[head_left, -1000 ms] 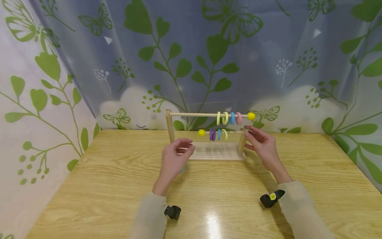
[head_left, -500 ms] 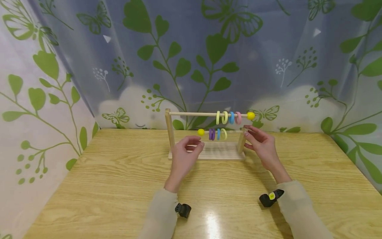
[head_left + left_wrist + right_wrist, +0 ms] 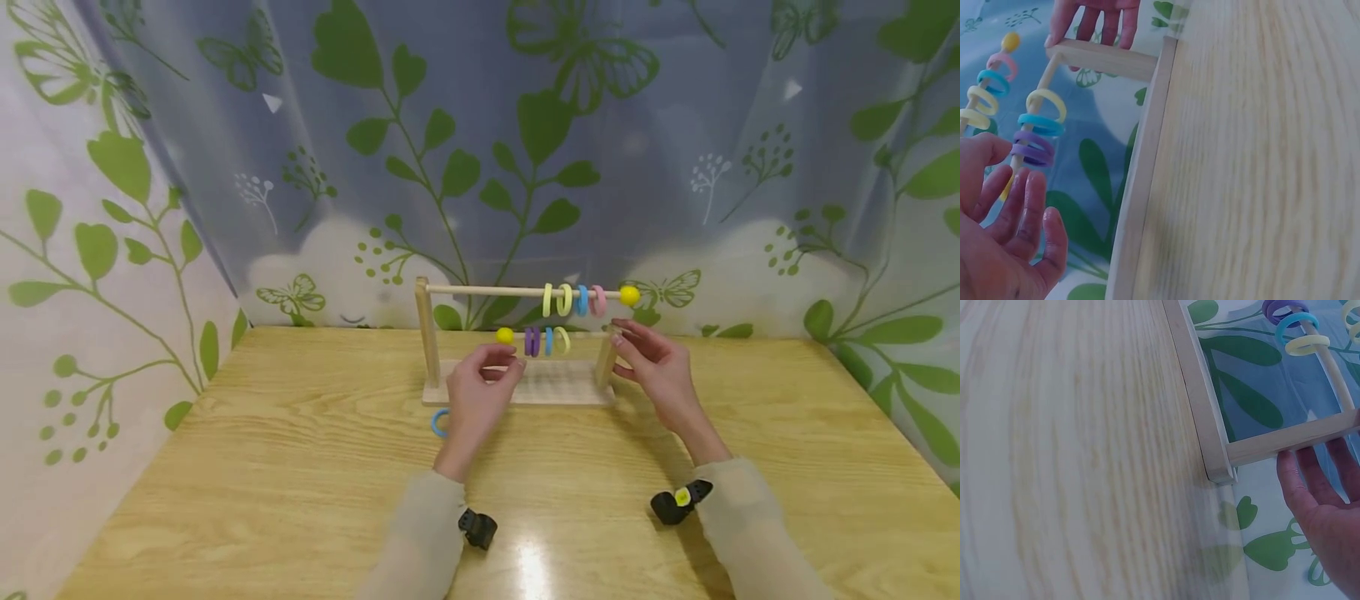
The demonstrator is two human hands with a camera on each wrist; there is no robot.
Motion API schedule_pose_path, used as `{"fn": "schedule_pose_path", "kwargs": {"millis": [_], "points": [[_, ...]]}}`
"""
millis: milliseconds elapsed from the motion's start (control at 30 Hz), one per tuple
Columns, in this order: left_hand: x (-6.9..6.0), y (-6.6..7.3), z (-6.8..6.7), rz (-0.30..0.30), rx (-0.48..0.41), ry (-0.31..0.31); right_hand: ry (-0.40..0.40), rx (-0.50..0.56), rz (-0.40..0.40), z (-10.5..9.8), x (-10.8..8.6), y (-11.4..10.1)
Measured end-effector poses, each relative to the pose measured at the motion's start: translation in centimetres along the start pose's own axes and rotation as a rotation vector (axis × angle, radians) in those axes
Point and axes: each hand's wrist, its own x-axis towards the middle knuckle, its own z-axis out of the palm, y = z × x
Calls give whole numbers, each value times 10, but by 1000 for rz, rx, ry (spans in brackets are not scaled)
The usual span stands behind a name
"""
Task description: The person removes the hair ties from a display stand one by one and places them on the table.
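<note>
And here's the wooden ring rack (image 3: 562,383), toward five o'clock of the head view's centre, the right hand (image 3: 660,367) at its three o'clock clamping the short post (image 3: 606,368) between thumb and fingers, the left hand (image 3: 482,390) loosely bent, thumb and fingertips apart, near the lower rod's yellow ball (image 3: 505,336)! A loose blue ring (image 3: 434,423) lies at the left hand's eight o'clock, part-hidden by that arm, while the hand itself blocks some of the rack. Glossy wood-grain table (image 3: 300,492) beneath, leaf-and-butterfly curtain (image 3: 660,167) at twelve!
</note>
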Motion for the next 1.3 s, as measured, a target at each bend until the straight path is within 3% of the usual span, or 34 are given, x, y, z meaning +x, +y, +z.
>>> {"fn": "schedule_pose_path", "kwargs": {"millis": [600,1300], "points": [[1,0,19,6,-15,110,11,-12,-17,0,-1,1],[2,2,32,10,2,126,17,-31,-1,1,-2,1]]}}
